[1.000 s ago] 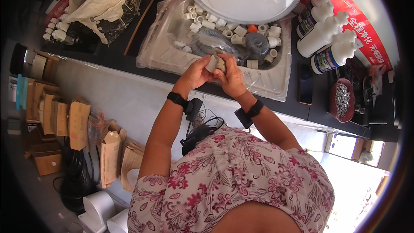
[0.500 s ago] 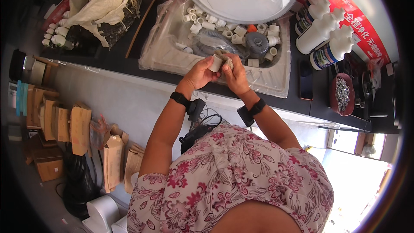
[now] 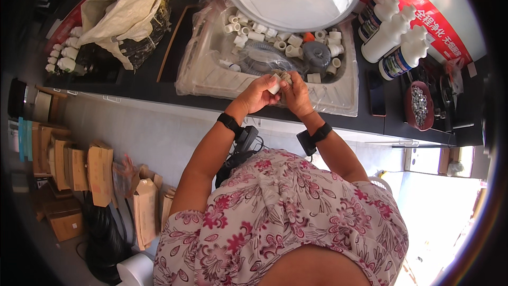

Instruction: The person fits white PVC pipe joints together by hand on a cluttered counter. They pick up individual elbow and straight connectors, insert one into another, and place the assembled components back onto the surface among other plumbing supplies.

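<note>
Just in front of the near rim of a plastic-wrapped sink (image 3: 203, 82), my two hands meet. My left hand (image 3: 254, 96) is closed around a short white pipe fitting (image 3: 275, 87). A crumpled greyish-beige cloth (image 3: 286, 77) is pinched in my right hand (image 3: 299, 98) and pressed against the fitting; part of both is hidden by my fingers. Inside the basin lie many loose white pipe fittings (image 3: 293, 51), a grey corrugated hose (image 3: 254, 59) partly under clear plastic, and a round grey part (image 3: 316, 56).
A large round white lid (image 3: 296, 8) stands behind the basin. On the right are white bottles (image 3: 378, 42), a dark phone (image 3: 377, 100) and a red bowl (image 3: 418, 123) of small metal pieces. Leftward sit a sack (image 3: 119, 13) and white fittings (image 3: 67, 53). Cardboard boxes (image 3: 100, 172) stand on the floor.
Both hands have shifted slightly right and toward me, still together. The fitting is now tilted differently and more covered by my fingers. The view has also moved a little.
</note>
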The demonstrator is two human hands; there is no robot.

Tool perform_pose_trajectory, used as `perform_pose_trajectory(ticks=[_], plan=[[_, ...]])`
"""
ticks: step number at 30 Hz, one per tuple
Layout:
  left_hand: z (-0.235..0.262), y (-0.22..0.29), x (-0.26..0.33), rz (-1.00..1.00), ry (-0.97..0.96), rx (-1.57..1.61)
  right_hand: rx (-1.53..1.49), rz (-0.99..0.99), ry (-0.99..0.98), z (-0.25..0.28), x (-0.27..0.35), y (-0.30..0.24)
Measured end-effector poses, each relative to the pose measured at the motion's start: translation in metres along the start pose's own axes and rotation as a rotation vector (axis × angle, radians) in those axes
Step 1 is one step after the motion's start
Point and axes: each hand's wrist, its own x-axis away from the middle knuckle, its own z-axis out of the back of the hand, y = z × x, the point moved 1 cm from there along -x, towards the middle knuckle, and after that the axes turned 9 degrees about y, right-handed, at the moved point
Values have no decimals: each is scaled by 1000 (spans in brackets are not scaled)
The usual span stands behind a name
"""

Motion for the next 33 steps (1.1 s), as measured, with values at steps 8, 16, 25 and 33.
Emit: perform_pose_trajectory(ticks=[8,16,25,33], plan=[[6,-2,-5,85,21,198,33,265,79,1,-6,-21],[2,1,-6,77,-15,29,-27,-213,-12,1,-1,-6],[-1,2,-3,68,25,111,-70,96,24,2,-7,-7],[-3,-4,-6,18,19,28,-31,48,50,0,-8,1]])
